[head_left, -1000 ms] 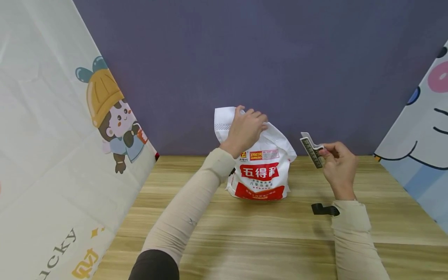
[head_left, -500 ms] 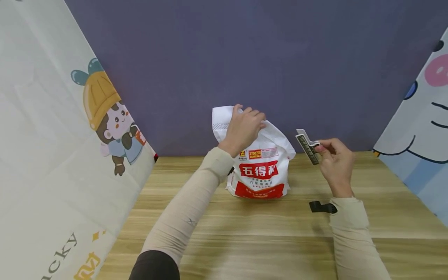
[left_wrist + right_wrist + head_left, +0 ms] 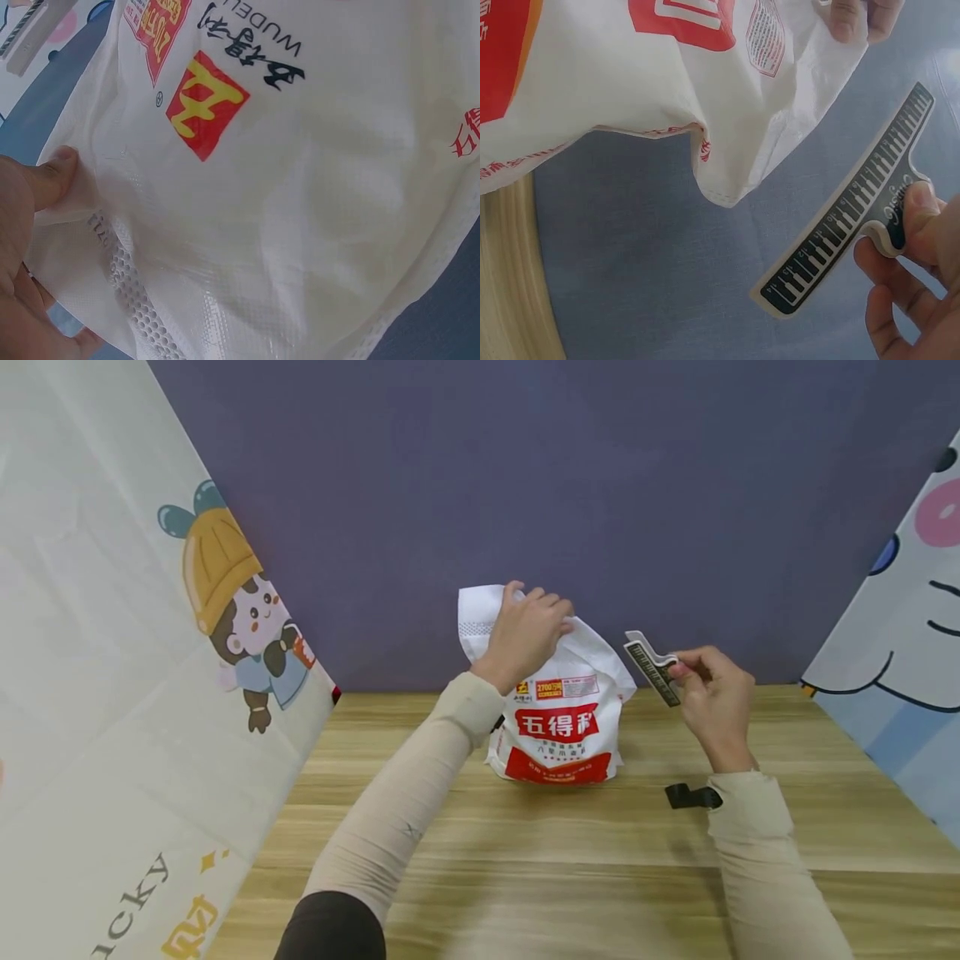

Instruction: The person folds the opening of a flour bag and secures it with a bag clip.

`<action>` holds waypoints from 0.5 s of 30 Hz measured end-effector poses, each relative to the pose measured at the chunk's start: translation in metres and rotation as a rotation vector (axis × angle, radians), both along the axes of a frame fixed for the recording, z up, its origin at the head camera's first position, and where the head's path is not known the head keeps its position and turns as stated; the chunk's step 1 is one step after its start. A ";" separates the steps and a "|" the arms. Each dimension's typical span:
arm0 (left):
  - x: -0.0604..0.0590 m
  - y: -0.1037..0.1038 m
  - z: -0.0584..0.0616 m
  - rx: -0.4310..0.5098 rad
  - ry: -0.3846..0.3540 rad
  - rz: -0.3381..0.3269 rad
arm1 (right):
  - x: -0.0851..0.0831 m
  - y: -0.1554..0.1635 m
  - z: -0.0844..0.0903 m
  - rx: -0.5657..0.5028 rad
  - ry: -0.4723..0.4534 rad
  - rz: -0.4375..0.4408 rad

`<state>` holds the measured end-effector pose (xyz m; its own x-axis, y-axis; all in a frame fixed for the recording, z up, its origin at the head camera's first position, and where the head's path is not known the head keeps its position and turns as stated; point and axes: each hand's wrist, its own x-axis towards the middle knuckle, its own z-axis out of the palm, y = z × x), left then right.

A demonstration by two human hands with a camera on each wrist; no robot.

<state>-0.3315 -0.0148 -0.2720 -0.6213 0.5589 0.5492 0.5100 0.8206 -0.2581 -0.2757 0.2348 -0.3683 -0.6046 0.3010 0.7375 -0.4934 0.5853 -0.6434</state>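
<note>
A white woven bag (image 3: 558,718) with red print stands at the back of the wooden table (image 3: 525,852). My left hand (image 3: 525,635) grips its gathered top (image 3: 480,614); in the left wrist view my thumb (image 3: 49,176) presses into the bag (image 3: 285,195). To the right of the bag my right hand (image 3: 712,689) pinches a black-and-white bag clip (image 3: 651,668) with a piano-key pattern, held in the air close to the bag's right shoulder. The right wrist view shows the clip (image 3: 847,206) just right of the bag's folded corner (image 3: 727,191), not touching it.
A small black clip (image 3: 686,795) lies on the table beside my right sleeve. Cartoon-printed panels (image 3: 112,652) close in the left and right sides, and a purple wall (image 3: 525,485) stands behind the bag.
My right hand has carried the clip a little to the left, closer to the bag. The left hand keeps its grip on the bag top.
</note>
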 end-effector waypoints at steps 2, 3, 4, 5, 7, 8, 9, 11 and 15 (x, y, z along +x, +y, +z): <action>0.000 0.001 0.000 -0.005 0.000 0.002 | -0.001 0.000 0.002 0.007 -0.008 -0.004; 0.000 0.001 0.001 -0.007 0.000 0.003 | -0.001 0.000 0.002 0.010 -0.012 -0.003; 0.000 0.001 0.001 -0.009 -0.001 0.003 | -0.001 0.000 0.003 0.013 -0.015 0.001; 0.000 0.001 0.001 -0.010 -0.002 0.003 | -0.002 0.000 0.004 0.016 -0.018 0.005; 0.000 0.002 0.001 -0.013 -0.007 0.004 | -0.002 0.000 0.005 0.027 -0.016 0.014; 0.000 0.002 0.001 -0.013 -0.005 0.003 | -0.003 0.000 0.006 0.032 -0.015 0.016; 0.000 0.002 0.001 -0.013 -0.006 0.003 | -0.004 -0.001 0.007 0.036 -0.014 0.020; 0.000 0.002 0.001 -0.015 -0.003 0.006 | -0.005 -0.002 0.009 0.044 -0.015 0.025; 0.000 0.002 0.001 -0.014 -0.009 0.005 | -0.008 -0.003 0.011 0.046 -0.021 0.037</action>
